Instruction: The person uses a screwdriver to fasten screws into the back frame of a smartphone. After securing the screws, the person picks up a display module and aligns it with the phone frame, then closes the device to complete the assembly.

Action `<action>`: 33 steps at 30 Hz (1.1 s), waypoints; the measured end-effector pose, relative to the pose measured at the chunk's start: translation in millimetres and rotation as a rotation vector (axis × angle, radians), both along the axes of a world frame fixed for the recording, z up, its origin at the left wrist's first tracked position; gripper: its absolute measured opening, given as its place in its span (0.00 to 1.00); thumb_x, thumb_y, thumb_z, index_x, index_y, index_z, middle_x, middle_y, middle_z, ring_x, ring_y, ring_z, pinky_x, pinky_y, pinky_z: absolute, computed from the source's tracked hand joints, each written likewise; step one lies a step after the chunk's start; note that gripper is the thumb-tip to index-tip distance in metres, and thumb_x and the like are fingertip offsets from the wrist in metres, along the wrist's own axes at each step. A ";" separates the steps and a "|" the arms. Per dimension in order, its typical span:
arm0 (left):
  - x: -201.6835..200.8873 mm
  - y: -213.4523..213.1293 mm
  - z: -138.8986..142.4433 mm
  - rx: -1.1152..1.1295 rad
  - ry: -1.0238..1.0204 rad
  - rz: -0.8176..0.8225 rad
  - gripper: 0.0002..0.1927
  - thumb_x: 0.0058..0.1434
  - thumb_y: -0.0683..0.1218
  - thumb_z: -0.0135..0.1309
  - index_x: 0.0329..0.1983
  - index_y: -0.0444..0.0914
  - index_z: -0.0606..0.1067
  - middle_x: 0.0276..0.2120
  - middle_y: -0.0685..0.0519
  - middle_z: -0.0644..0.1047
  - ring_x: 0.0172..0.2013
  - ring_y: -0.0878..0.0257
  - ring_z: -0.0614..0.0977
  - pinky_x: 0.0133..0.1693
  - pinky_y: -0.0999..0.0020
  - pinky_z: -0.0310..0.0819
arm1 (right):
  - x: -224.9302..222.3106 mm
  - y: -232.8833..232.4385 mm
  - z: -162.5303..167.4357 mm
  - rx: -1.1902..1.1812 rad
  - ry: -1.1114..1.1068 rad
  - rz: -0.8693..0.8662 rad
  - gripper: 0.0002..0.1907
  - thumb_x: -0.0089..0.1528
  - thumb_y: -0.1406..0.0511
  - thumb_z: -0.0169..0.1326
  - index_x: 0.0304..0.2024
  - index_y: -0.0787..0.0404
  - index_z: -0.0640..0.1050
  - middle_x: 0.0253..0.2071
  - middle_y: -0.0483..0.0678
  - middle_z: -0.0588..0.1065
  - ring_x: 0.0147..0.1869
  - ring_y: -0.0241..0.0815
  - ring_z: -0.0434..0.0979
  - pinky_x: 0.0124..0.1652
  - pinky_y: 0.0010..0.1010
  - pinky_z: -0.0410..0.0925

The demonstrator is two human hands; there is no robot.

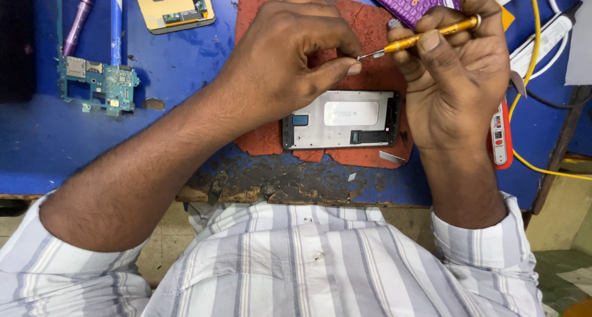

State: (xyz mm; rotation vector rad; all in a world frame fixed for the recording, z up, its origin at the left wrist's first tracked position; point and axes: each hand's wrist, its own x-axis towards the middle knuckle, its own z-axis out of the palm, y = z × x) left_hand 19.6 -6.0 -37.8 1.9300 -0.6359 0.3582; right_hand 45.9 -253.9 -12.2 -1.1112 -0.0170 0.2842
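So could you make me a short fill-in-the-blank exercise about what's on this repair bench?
1. The right hand holds a thin ____-handled precision screwdriver.
2. The left hand's fingertips pinch at the screwdriver's ____.
3. The opened silver phone frame lies on a worn ____ mat.
4. The green circuit board rests on the ____ bench top.

Missing words: gold; tip; red; blue

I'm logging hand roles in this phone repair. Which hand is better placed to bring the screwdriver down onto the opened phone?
The right hand: it already grips the gold screwdriver, directly above the opened phone on the red mat. The left hand only pinches at the driver's tip.
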 end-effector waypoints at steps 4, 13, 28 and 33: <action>0.5 0.7 -0.1 0.019 0.011 0.001 0.05 0.65 0.42 0.68 0.36 0.40 0.81 0.30 0.56 0.78 0.39 0.60 0.77 0.53 0.59 0.68 | -1.0 1.4 1.3 -0.058 -0.080 -0.004 0.24 0.71 0.77 0.58 0.63 0.61 0.61 0.45 0.55 0.76 0.51 0.52 0.84 0.50 0.35 0.79; 0.6 1.5 -1.8 0.030 0.006 0.015 0.05 0.63 0.41 0.66 0.34 0.39 0.80 0.31 0.56 0.78 0.40 0.59 0.77 0.53 0.59 0.68 | -9.5 -1.3 -0.2 -0.242 -0.383 0.006 0.23 0.75 0.74 0.60 0.61 0.60 0.60 0.44 0.52 0.73 0.49 0.45 0.80 0.58 0.41 0.78; 2.4 1.2 -3.7 0.047 0.029 0.031 0.05 0.62 0.41 0.67 0.37 0.40 0.81 0.29 0.56 0.76 0.39 0.58 0.76 0.51 0.58 0.67 | -14.1 -7.5 1.4 -0.495 -0.707 0.107 0.21 0.82 0.77 0.55 0.59 0.56 0.56 0.47 0.53 0.70 0.51 0.41 0.78 0.61 0.39 0.78; 3.1 2.2 -3.8 0.059 0.073 0.026 0.07 0.63 0.43 0.69 0.36 0.39 0.80 0.28 0.56 0.76 0.38 0.57 0.76 0.50 0.57 0.67 | -14.4 -8.5 4.6 -0.518 -0.727 0.120 0.21 0.83 0.77 0.54 0.59 0.55 0.56 0.48 0.53 0.70 0.53 0.42 0.79 0.63 0.37 0.76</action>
